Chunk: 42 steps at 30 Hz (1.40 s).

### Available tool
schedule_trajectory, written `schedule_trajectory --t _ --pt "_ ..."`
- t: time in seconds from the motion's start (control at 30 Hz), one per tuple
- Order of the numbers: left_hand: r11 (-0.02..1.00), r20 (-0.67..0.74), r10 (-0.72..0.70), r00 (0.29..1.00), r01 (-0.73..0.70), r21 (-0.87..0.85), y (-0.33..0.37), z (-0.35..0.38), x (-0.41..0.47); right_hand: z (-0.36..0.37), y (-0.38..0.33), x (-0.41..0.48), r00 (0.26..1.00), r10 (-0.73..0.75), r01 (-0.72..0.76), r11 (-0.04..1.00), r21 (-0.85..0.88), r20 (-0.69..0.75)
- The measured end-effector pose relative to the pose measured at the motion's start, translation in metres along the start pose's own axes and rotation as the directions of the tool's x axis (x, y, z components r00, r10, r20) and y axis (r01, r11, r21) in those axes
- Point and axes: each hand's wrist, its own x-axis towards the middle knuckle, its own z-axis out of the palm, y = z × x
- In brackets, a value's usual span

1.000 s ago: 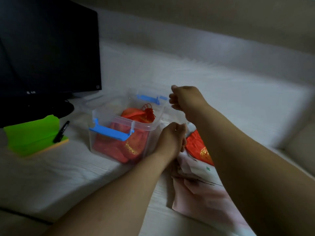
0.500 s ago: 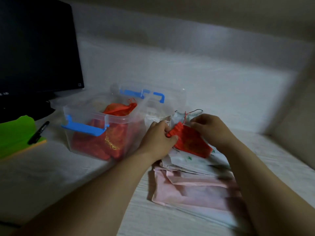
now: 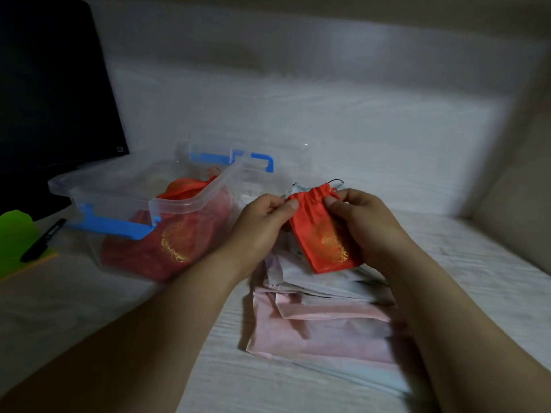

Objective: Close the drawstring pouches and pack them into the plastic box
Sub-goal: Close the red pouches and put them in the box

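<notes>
Red drawstring pouch point(image 3: 322, 231) held up just right of the plastic box point(image 3: 190, 201).
From left: dark monitor point(image 3: 53, 84), green notepad point(image 3: 15, 234) with black marker point(image 3: 43, 239); clear box holding packed red pouches point(image 3: 176, 248); left hand point(image 3: 262, 222), grip pinching the pouch's gathered top; right hand point(image 3: 366, 225), grip pinching its other top corner; beneath, pale pouch stack point(image 3: 328, 323) on the counter point(image 3: 89, 308).

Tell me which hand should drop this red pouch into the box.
Probably left: both hands pinch the pouch, but the box sits beside the left hand; the right hand would reach across.
</notes>
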Motion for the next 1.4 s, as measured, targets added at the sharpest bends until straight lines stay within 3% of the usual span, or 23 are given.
schedule_trajectory --t 0.1,0.2,0.33,0.47,0.63,0.97,1.2,1.3,1.4 --pt "0.995 0.048 -0.040 0.998 0.044 -0.087 0.004 0.000 -0.004 0.000 0.000 -0.003 0.980 0.136 -0.164 0.965 0.207 0.143" --pt "1.000 0.091 -0.026 0.995 0.027 -0.004 0.004 -0.003 -0.005 -0.001 0.001 -0.004 0.948 0.226 -0.286 0.915 0.286 0.223" --pt "0.993 0.144 -0.020 0.989 0.003 0.122 0.006 -0.006 -0.008 0.004 0.003 -0.002 0.957 0.259 -0.289 0.900 0.327 0.134" --pt "0.988 0.106 -0.046 0.993 0.030 0.151 0.007 -0.004 -0.011 0.006 0.007 0.002 0.959 0.277 -0.283 0.900 0.332 0.067" --pt "0.994 0.021 -0.109 0.994 0.108 0.025 0.010 -0.004 -0.010 -0.002 0.013 0.007 0.952 0.306 -0.293 0.886 0.359 0.022" --pt "0.955 -0.053 -0.226 0.973 0.210 -0.212 0.004 -0.012 0.001 -0.008 0.008 0.008 0.922 0.386 -0.313 0.741 0.594 0.003" --pt "0.722 0.066 -0.285 0.956 0.259 -0.642 0.009 -0.009 0.001 -0.012 0.011 0.008 0.913 0.398 -0.351 0.651 0.673 0.091" --pt "0.648 0.100 -0.280 0.955 0.265 -0.714 0.010 -0.008 -0.001 -0.013 0.012 0.010 0.909 0.397 -0.362 0.599 0.714 0.128" --pt "0.629 0.095 -0.298 0.950 0.270 -0.729 0.010 -0.007 0.001 -0.016 0.013 0.010 0.910 0.391 -0.369 0.616 0.696 0.137"
